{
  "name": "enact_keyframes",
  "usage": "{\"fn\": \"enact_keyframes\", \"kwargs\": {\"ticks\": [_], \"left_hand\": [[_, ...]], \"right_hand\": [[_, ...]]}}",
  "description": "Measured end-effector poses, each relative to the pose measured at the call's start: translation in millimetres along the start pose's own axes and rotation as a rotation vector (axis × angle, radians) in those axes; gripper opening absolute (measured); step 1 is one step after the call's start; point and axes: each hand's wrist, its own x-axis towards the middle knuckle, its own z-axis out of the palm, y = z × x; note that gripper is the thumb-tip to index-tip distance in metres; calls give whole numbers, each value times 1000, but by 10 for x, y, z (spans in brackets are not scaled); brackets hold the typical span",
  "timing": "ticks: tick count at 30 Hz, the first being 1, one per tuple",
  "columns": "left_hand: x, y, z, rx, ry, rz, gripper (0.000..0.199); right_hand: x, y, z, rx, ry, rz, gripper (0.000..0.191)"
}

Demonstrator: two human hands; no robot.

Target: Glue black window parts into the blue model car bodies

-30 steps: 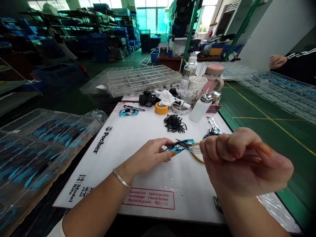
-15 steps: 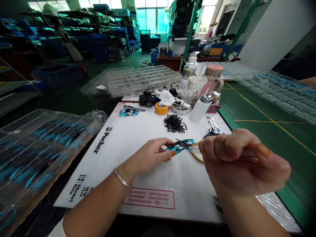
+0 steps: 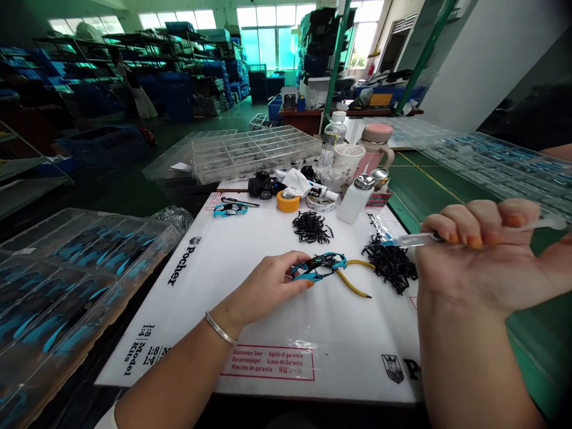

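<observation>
Black strips on white board

Bright multi-paned windows light a glossy green floor, tall dark shelves holding blue, apparently plastic bins, and a smooth grey wall at right.

frame — blue and black, handles — yellow

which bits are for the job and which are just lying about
Likely the job:
blue-and-black car shell, in the left hand
clear slender tool, in the right hand
yellow-handled pliers
black strips

Seemingly lying about:
pink-lidded mug
white cup
clear drink bottle
orange tape roll
</observation>
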Motion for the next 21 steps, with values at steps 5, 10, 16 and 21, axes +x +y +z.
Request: {"fn": "enact_keyframes", "kwargs": {"ticks": [5,10,16,21], "left_hand": [[13,-82,131,209,174,216,72],[2,-93,221,470,264,490,71],[-11,-45,252,552,314,606,62],[-15,-42,264,579,351,666,53]], "right_hand": [[-27,131,1,-67,-175,75,53],[-157,203,65,-78,-270,188,39],[-248,228,128,-73,-278,216,32],[-275,246,146,-63,-284,242,32]]}}
